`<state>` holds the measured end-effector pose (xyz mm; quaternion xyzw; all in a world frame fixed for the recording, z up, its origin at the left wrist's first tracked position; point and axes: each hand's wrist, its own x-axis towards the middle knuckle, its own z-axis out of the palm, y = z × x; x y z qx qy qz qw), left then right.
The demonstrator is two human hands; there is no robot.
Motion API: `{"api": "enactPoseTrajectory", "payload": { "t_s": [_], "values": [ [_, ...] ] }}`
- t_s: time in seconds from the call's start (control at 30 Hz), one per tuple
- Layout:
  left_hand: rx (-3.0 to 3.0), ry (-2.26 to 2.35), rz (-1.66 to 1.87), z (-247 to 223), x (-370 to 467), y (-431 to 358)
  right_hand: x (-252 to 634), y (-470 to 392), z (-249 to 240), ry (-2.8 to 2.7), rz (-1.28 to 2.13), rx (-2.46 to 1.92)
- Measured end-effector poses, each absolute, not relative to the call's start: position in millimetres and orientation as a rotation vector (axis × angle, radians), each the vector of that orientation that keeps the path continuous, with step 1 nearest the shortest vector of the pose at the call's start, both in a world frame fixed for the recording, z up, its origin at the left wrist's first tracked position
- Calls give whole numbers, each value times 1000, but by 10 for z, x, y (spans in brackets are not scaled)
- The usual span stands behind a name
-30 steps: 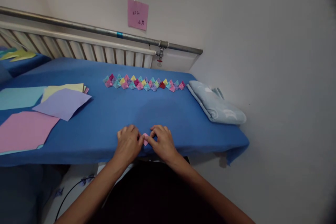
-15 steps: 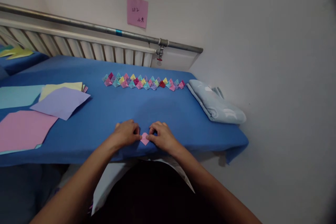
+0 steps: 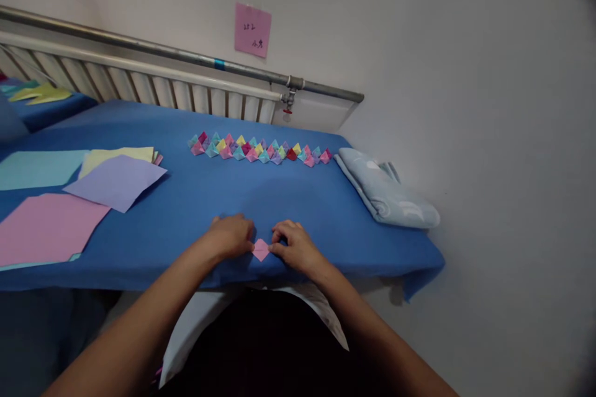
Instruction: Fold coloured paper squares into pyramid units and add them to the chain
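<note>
A small folded piece of pink paper (image 3: 261,250) lies near the front edge of the blue-covered table (image 3: 195,198). It has a diamond-like outline, with a crease across its middle. My left hand (image 3: 231,237) pinches its left corner between closed fingers. On the opposite side, my right hand (image 3: 294,245) grips the right corner with thumb and finger, the other fingers curled. Beyond both hands, several folded paper pieces (image 3: 263,152) in many colours stand in two rows.
Loose sheets lie at the left: pink (image 3: 51,226), purple (image 3: 118,180), light blue (image 3: 41,169) and yellow (image 3: 109,158). A folded pale blue blanket (image 3: 386,189) rests at the right end. Behind the table are a radiator (image 3: 181,90) and a metal pipe (image 3: 186,57).
The camera view has shifted slightly, so everything sits a little further right and lower. Both hands stay at the pink paper's corners, with more of the paper showing between them.
</note>
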<state>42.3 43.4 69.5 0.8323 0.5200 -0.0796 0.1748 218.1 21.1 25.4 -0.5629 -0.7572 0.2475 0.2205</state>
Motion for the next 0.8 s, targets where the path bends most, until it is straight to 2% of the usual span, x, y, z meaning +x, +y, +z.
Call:
{"api": "enactPoseTrajectory", "payload": {
  "t_s": [0.13,0.27,0.5,0.8],
  "values": [
    [2495,1269,-163,698,554,448,2202,202,226,-2087,664,-1538],
    [2508,1059,-278,711,659,579,2245,161,173,-1981,643,-1481],
    [2490,1037,-312,694,645,665,2293,107,88,-1757,702,-1365],
    [2328,1017,-257,667,594,693,2297,93,89,-1723,698,-1364]
  ]
}}
